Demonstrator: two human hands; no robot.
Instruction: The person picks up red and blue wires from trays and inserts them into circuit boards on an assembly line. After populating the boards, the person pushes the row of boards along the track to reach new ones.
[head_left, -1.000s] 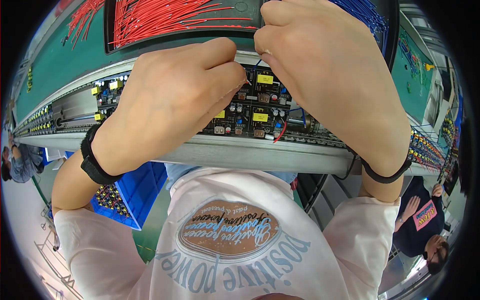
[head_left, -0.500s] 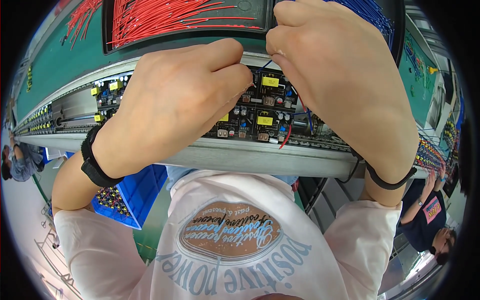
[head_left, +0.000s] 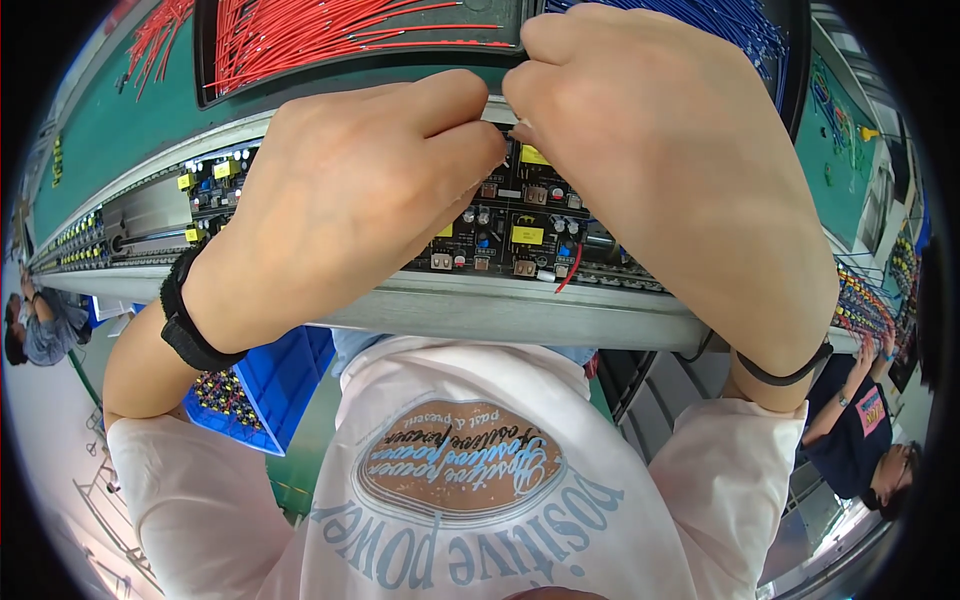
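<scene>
My left hand (head_left: 370, 180) is closed in a pinch over a row of black circuit boards (head_left: 508, 240) with yellow blocks and metal sockets. What its fingertips hold, if anything, is hidden. Right beside them, my right hand (head_left: 660, 130) pinches a thin blue wire at the upper edge of a board; the fingers now cover that wire. Both sets of fingertips nearly meet. A short red wire (head_left: 570, 270) sticks up from the nearer board, close below my right wrist.
Behind my hands stand a black tray (head_left: 370, 57) of red wires and another holding blue wires (head_left: 740, 35). A metal rail (head_left: 480, 305) edges the line in front of me. A blue bin (head_left: 290, 390) sits below left. People work at both sides.
My right hand has shifted slightly left, toward my left fingertips. The blue wire seen at its fingertips is now covered, as are wires hanging beside the boards. My left hand has hardly moved.
</scene>
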